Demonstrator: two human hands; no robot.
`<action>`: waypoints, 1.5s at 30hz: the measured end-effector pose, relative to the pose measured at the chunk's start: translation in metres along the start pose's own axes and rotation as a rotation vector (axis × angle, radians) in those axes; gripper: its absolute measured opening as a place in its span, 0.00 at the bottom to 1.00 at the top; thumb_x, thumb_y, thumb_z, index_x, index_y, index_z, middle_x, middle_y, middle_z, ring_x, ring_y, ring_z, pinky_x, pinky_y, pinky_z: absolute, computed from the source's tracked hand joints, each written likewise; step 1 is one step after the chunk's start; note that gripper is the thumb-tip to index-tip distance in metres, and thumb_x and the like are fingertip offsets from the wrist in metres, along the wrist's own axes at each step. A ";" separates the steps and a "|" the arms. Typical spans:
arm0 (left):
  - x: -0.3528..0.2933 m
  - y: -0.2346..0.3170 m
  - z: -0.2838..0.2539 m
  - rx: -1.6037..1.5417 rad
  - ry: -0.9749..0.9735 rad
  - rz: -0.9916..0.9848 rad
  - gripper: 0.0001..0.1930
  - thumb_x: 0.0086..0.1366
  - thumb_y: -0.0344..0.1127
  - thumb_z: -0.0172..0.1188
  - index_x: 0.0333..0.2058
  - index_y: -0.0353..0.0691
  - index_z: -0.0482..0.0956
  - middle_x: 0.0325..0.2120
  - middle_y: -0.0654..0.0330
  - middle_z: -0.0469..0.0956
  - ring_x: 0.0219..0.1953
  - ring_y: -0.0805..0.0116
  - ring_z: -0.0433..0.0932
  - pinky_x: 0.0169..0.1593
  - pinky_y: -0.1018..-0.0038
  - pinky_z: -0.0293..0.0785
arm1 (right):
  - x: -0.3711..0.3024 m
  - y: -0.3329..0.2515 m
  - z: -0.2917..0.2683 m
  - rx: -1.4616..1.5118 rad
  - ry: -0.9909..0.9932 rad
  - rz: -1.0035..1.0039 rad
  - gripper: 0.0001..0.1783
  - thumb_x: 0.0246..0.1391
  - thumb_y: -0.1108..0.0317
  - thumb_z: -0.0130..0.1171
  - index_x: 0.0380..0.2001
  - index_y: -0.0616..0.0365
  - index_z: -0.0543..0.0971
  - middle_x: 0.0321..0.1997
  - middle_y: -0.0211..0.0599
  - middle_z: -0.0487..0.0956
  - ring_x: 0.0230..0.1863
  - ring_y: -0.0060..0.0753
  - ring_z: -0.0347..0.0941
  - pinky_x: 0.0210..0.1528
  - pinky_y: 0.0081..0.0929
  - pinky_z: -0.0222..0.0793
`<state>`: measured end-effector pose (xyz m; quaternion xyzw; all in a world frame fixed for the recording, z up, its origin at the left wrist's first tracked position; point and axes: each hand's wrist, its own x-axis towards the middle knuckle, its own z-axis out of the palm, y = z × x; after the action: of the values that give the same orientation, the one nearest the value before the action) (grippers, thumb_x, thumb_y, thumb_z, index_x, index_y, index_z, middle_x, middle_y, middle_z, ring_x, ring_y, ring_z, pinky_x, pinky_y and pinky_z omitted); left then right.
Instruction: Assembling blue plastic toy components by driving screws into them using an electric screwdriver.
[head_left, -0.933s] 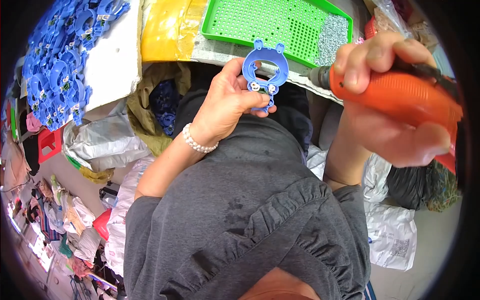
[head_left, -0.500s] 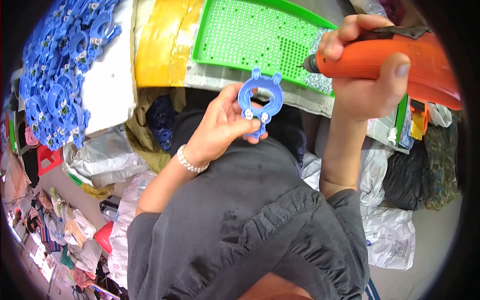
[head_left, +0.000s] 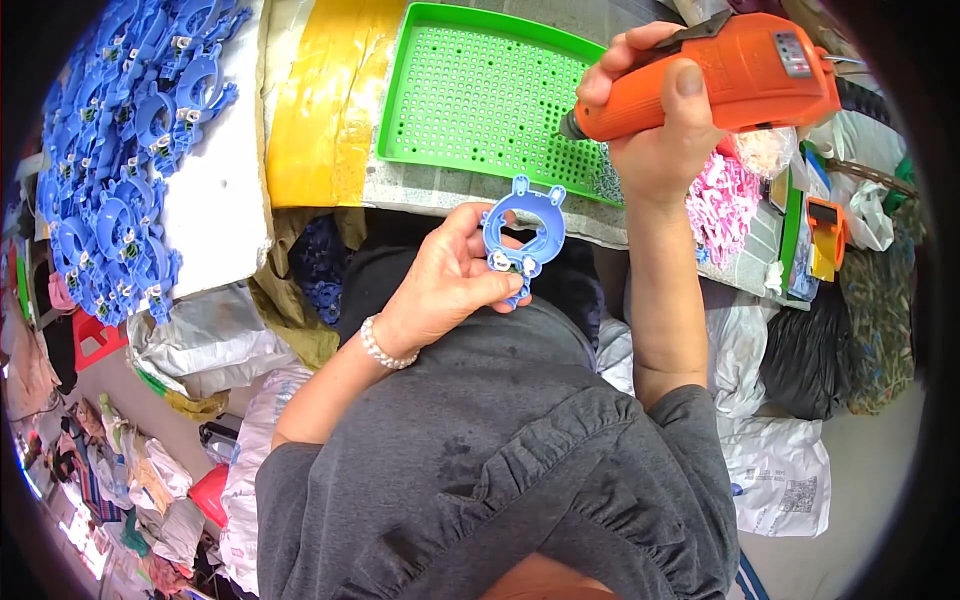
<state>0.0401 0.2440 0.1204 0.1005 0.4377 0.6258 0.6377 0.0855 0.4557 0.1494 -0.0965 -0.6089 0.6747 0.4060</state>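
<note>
Between the thumb and fingers of my left hand (head_left: 450, 275) is a blue plastic ring-shaped part (head_left: 554, 246) with two ear-like tabs on top and small white pieces near its lower end. My right hand (head_left: 660, 125) is wrapped round an orange electric screwdriver (head_left: 745, 75), whose dark tip points left and down over a green perforated tray (head_left: 480, 165). Small shiny bits, perhaps screws, lie at the tray's right end, partly hidden by my right hand. The screwdriver and the blue part are apart.
Many similar blue parts (head_left: 110, 215) are heaped on a white board (head_left: 215, 190) at the left. Yellow tape (head_left: 325, 110) covers the table beside the tray. Small pink pieces (head_left: 722, 205) lie right of my forearm, near an orange-and-yellow tape dispenser (head_left: 826, 235). Bags (head_left: 775, 470) sit below the table.
My right hand has moved left with the screwdriver, uncovering the pink pieces. My left hand and the blue part have shifted slightly down in the picture.
</note>
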 end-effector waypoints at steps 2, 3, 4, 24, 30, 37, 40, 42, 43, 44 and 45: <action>0.001 0.002 0.001 -0.001 0.008 -0.021 0.26 0.57 0.24 0.59 0.53 0.35 0.60 0.38 0.57 0.75 0.32 0.70 0.80 0.32 0.79 0.77 | -0.001 0.003 0.000 -0.008 0.008 0.004 0.26 0.52 0.48 0.54 0.40 0.63 0.69 0.32 0.43 0.72 0.25 0.33 0.71 0.29 0.30 0.69; 0.001 0.002 0.001 -0.001 0.008 -0.021 0.26 0.57 0.24 0.59 0.53 0.35 0.60 0.38 0.57 0.75 0.32 0.70 0.80 0.32 0.79 0.77 | -0.001 0.004 0.000 0.001 0.006 0.010 0.26 0.52 0.48 0.54 0.40 0.63 0.69 0.32 0.42 0.72 0.25 0.32 0.71 0.29 0.30 0.69; 0.002 0.001 0.000 0.000 0.002 -0.019 0.26 0.57 0.24 0.59 0.53 0.35 0.60 0.38 0.57 0.75 0.32 0.70 0.80 0.32 0.79 0.77 | -0.001 0.004 0.000 0.010 0.004 0.017 0.27 0.51 0.48 0.54 0.40 0.63 0.69 0.32 0.42 0.72 0.25 0.32 0.71 0.29 0.30 0.69; 0.006 -0.002 0.001 0.038 0.039 -0.015 0.22 0.55 0.25 0.60 0.49 0.34 0.66 0.34 0.57 0.77 0.30 0.70 0.80 0.30 0.78 0.77 | -0.004 -0.006 0.000 0.083 0.017 0.069 0.30 0.49 0.41 0.52 0.40 0.59 0.71 0.33 0.39 0.71 0.28 0.34 0.69 0.34 0.34 0.64; 0.011 0.004 0.007 0.085 0.018 -0.014 0.20 0.56 0.24 0.59 0.48 0.33 0.66 0.33 0.58 0.77 0.29 0.71 0.79 0.30 0.79 0.76 | -0.010 -0.046 0.002 0.251 -0.261 -0.051 0.42 0.46 0.29 0.48 0.47 0.57 0.71 0.38 0.39 0.69 0.32 0.33 0.68 0.40 0.38 0.61; 0.010 0.005 0.013 0.064 0.056 0.042 0.13 0.55 0.23 0.58 0.39 0.32 0.69 0.27 0.60 0.77 0.26 0.75 0.77 0.26 0.80 0.73 | -0.034 -0.057 0.016 0.381 -0.609 -0.062 0.46 0.47 0.30 0.53 0.54 0.61 0.63 0.44 0.41 0.67 0.34 0.33 0.71 0.39 0.36 0.65; 0.010 0.004 0.015 0.051 0.071 0.035 0.13 0.54 0.23 0.58 0.39 0.32 0.69 0.27 0.60 0.77 0.26 0.74 0.77 0.27 0.80 0.73 | -0.045 -0.060 0.018 0.316 -0.569 -0.074 0.45 0.47 0.31 0.54 0.53 0.61 0.64 0.43 0.42 0.67 0.33 0.33 0.71 0.37 0.34 0.66; 0.009 0.004 0.015 0.054 0.098 0.043 0.13 0.53 0.23 0.58 0.39 0.33 0.69 0.27 0.60 0.77 0.26 0.74 0.78 0.27 0.80 0.74 | -0.051 -0.056 0.021 0.303 -0.573 -0.090 0.45 0.47 0.31 0.54 0.53 0.61 0.64 0.42 0.41 0.67 0.32 0.33 0.71 0.36 0.34 0.67; 0.007 0.005 0.015 0.047 0.107 0.036 0.14 0.53 0.23 0.58 0.39 0.33 0.69 0.27 0.60 0.77 0.26 0.73 0.78 0.26 0.80 0.74 | -0.055 -0.055 0.024 0.329 -0.529 -0.043 0.45 0.47 0.31 0.54 0.52 0.60 0.64 0.42 0.41 0.67 0.32 0.33 0.71 0.35 0.33 0.67; 0.007 0.006 0.016 0.041 0.110 0.026 0.14 0.53 0.22 0.58 0.39 0.33 0.69 0.28 0.60 0.78 0.26 0.73 0.78 0.26 0.80 0.74 | -0.059 -0.054 0.025 0.349 -0.481 0.002 0.44 0.46 0.31 0.54 0.52 0.60 0.64 0.41 0.41 0.67 0.31 0.32 0.71 0.34 0.32 0.67; 0.007 0.006 0.016 0.042 0.110 0.027 0.14 0.53 0.22 0.58 0.39 0.33 0.69 0.28 0.60 0.78 0.26 0.73 0.78 0.26 0.80 0.74 | -0.060 -0.053 0.026 0.350 -0.482 0.002 0.44 0.46 0.31 0.54 0.52 0.60 0.64 0.41 0.41 0.67 0.31 0.32 0.71 0.34 0.32 0.67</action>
<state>0.0452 0.2576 0.1311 0.0851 0.4838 0.6298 0.6017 0.1312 0.3922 0.1811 0.1375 -0.5622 0.7731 0.2596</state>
